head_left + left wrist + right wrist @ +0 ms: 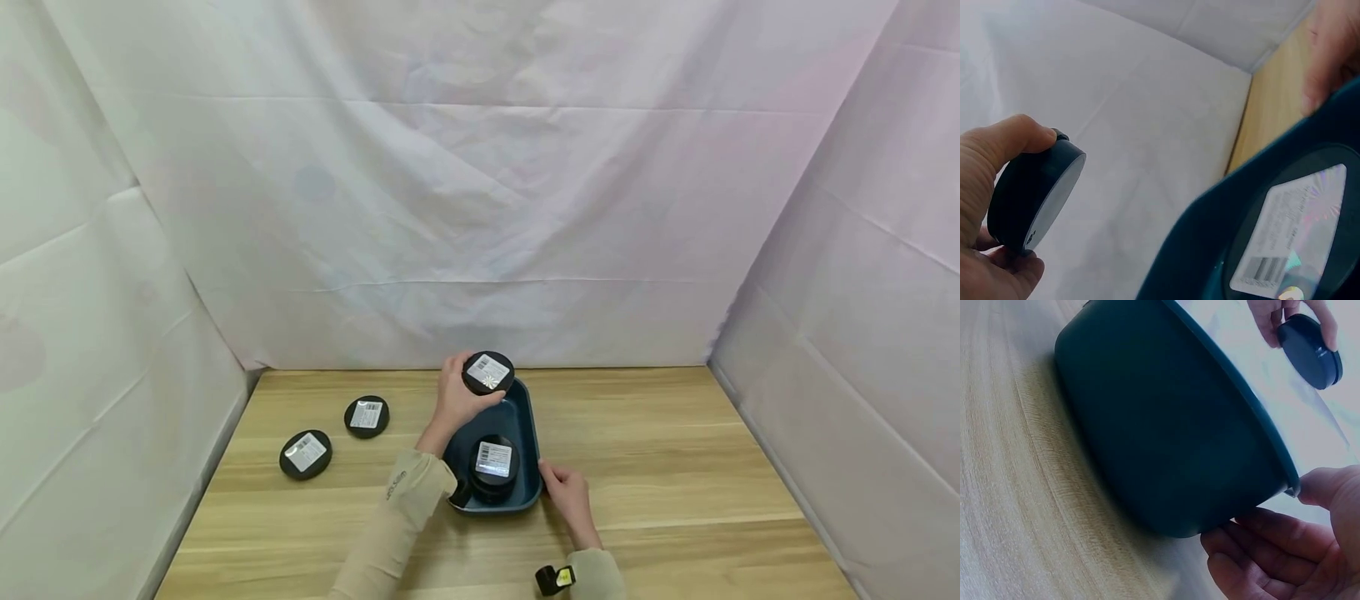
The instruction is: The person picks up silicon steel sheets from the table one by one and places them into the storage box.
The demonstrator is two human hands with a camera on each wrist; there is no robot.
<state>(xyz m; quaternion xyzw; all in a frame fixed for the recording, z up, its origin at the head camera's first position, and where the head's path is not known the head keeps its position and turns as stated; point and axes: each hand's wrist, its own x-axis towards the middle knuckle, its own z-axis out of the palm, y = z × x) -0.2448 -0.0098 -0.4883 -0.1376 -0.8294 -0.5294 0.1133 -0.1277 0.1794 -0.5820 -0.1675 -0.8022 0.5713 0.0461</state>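
My left hand point(456, 402) grips a thick black round disc point(488, 372) by its edge, raised over the far end of a dark blue plastic basin point(529, 421). A white barcode label covers one face of this disc; in the left wrist view its other face point(1057, 200) looks pale with a small dark mark. Inside the basin's near half lies another labelled black disc point(494, 459), apparently stacked on more. My right hand point(568, 493) pinches the basin's right rim, thumb on the lip and fingers point(1272, 540) against the outer wall.
Two more black discs with white labels lie on the wooden table left of the basin, one nearer point(305, 455) and one farther back point(367, 417). White cloth point(480, 208) hangs behind the table and along both sides.
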